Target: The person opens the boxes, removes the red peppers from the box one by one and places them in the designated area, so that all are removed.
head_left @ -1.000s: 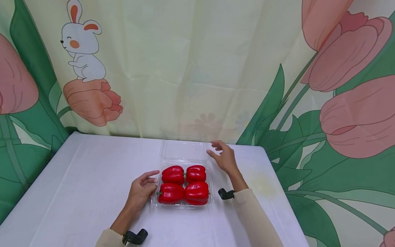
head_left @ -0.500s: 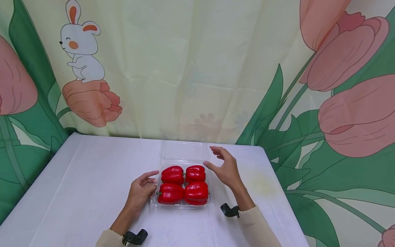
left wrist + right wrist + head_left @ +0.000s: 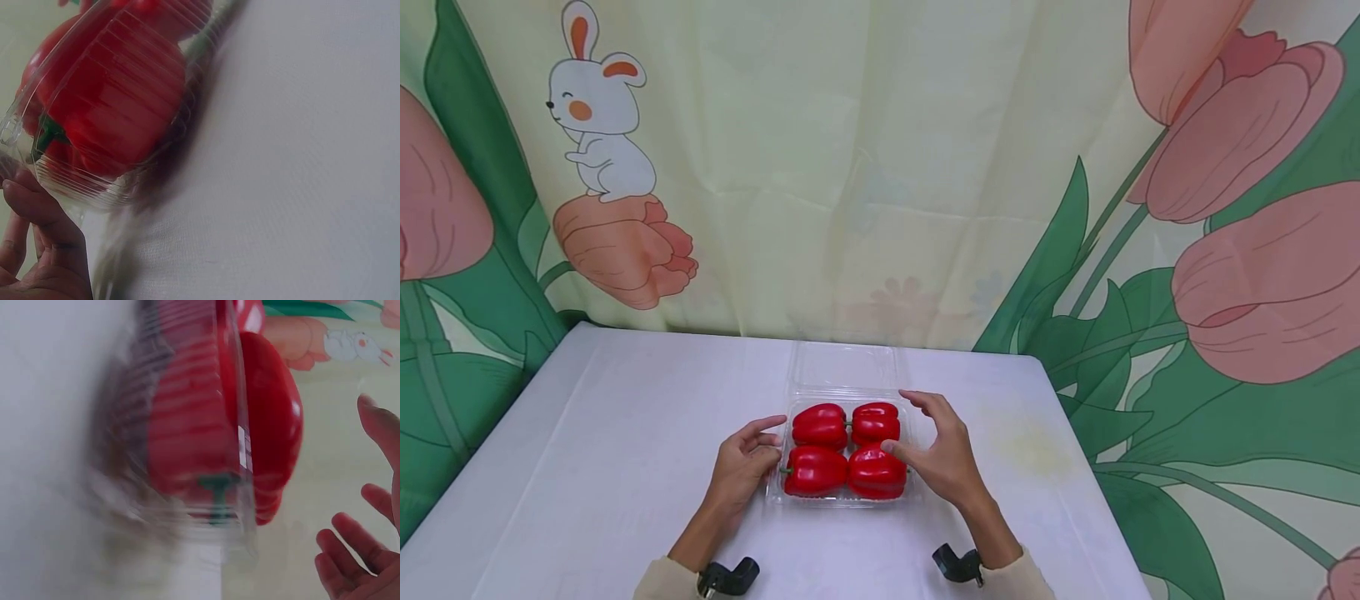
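Toward the far edge of the white-covered desk [image 3: 625, 433], whose near edge is cut off, a clear container [image 3: 842, 503] carries four red peppers [image 3: 815, 472]; its open lid [image 3: 844, 367], hard to make out against the white, lies back to that far edge. The left hand [image 3: 741, 471] has its fingertips at the container's left rim; they are partly hidden, so I cannot tell whether they pinch it. The right hand [image 3: 947, 450] is loosely spread and holds nothing, its thumb overlapping the front-right pepper from above but apart from it in the blurred right wrist view.
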Tool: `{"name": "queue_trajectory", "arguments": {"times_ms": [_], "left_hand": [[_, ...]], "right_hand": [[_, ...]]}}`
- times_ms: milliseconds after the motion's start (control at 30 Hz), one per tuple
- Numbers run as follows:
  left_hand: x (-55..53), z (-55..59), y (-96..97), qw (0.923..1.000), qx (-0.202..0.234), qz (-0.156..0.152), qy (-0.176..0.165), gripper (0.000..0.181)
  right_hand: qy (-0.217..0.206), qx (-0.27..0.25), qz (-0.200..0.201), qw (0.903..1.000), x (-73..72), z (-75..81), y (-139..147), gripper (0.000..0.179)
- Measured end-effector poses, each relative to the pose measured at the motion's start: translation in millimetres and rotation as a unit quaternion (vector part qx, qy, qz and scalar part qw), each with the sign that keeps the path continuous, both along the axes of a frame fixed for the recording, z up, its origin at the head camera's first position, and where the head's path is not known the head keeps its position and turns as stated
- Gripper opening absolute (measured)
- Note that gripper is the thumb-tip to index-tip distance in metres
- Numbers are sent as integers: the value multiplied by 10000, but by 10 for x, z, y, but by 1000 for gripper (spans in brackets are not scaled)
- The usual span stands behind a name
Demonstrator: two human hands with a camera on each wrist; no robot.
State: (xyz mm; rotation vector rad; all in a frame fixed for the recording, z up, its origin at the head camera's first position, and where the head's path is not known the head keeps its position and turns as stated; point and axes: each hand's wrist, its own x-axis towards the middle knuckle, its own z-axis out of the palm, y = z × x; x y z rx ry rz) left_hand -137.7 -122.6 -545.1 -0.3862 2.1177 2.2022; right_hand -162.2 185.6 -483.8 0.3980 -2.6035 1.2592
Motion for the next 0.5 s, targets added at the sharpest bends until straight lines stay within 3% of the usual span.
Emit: {"name": "queue_trajectory", "arguments": {"times_ms": [500], "left_hand": [[1, -1, -13, 10000, 5, -13, 34, 58]], "right_hand": [[-324, 206, -35, 9993, 273, -234, -141, 85]]}}
